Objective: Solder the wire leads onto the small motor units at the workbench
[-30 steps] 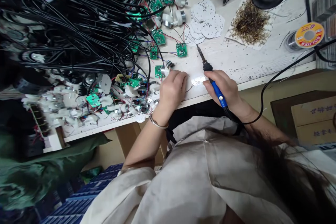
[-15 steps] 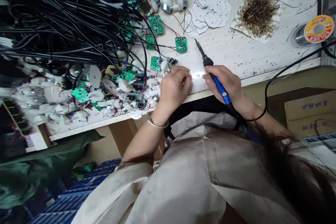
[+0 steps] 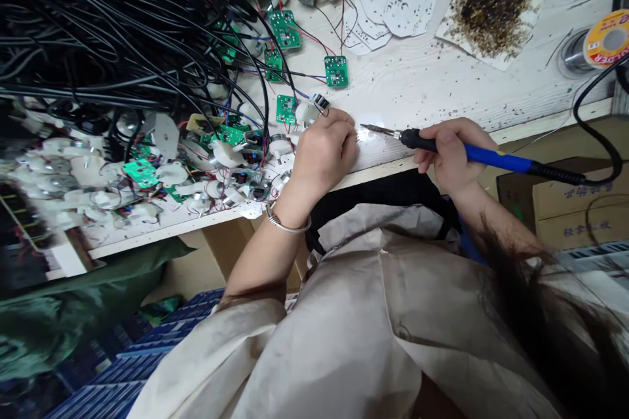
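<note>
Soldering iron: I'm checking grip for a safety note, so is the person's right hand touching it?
Touching. The head view shows the right hand closed around the soldering iron, its blue handle jutting from the grip.

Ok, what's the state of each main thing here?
Left grip, curled, any contents hidden
Soldering iron, held, tip toward left grip
Right grip, closed around soldering iron
Solder spool, label side up
Round white boards, overlapping in a pile
Black cables, heaped, tangled
Green circuit boards, scattered, some wired

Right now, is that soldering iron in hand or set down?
In hand: the right hand grips the soldering iron by its handle, tip pointing toward the left hand.
</note>
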Demonstrator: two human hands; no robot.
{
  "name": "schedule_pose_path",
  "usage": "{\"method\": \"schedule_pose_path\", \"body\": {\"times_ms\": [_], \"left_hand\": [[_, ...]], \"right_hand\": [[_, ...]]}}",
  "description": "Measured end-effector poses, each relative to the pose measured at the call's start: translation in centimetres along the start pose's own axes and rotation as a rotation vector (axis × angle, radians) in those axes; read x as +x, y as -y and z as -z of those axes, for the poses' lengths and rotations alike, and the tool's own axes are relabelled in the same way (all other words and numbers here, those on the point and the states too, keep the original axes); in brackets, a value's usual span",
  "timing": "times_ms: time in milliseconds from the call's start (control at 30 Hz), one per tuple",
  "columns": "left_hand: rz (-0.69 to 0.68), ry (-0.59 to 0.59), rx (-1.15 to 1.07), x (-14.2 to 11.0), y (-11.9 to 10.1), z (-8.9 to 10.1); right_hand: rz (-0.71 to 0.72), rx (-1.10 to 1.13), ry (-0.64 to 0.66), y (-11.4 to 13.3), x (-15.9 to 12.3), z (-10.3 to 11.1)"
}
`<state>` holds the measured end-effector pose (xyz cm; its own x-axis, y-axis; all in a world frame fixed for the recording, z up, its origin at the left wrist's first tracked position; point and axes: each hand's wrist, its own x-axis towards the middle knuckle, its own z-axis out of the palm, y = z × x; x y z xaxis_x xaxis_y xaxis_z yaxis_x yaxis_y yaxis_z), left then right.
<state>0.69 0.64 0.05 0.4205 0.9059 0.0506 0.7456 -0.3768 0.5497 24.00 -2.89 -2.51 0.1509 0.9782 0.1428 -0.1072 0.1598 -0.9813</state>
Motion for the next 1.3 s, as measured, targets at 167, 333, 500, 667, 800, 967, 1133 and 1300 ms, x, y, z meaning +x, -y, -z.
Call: {"method": "schedule_pose_path", "body": {"times_ms": [167,333,500,667,800,967,1133,1300], "left_hand": [[-0.037,0.018,0.017,-0.1,0.1,0.1],[-0.065,0.019,0.037,-0.1,0.2,0.2],[-0.071,0.01,0.038,-0.1,0.2,0.1],[-0.067,0.005,0.036,-0.1,0.2,-0.1],[-0.051,0.005,0.026,-0.2,0.1,-0.1],[-0.036,0.015,0.02,-0.1,0.2,-0.1],[-0.039,0.023,0.067,0.0,0.2,-0.3],[-0.055,-0.099,0.172,-2.9,-1.3,1.2]], "right_hand": [[-0.052,-0.044,0.046,0.0,0.7,-0.2],[-0.11,-0.059,0.078,0.4,0.9,-0.4],[-0.143,-0.075,0.102,0.9,1.0,-0.4],[-0.149,-0.075,0.105,1.0,0.8,-0.3],[-0.135,-0.022,0.033,0.8,0.6,-0.2],[-0.146,-0.055,0.053,0.8,0.4,0.0],[-0.052,-0.028,0.0,0.9,0.1,-0.4],[0.086,-0.191,0.065,0.7,-0.2,-0.8]]}}
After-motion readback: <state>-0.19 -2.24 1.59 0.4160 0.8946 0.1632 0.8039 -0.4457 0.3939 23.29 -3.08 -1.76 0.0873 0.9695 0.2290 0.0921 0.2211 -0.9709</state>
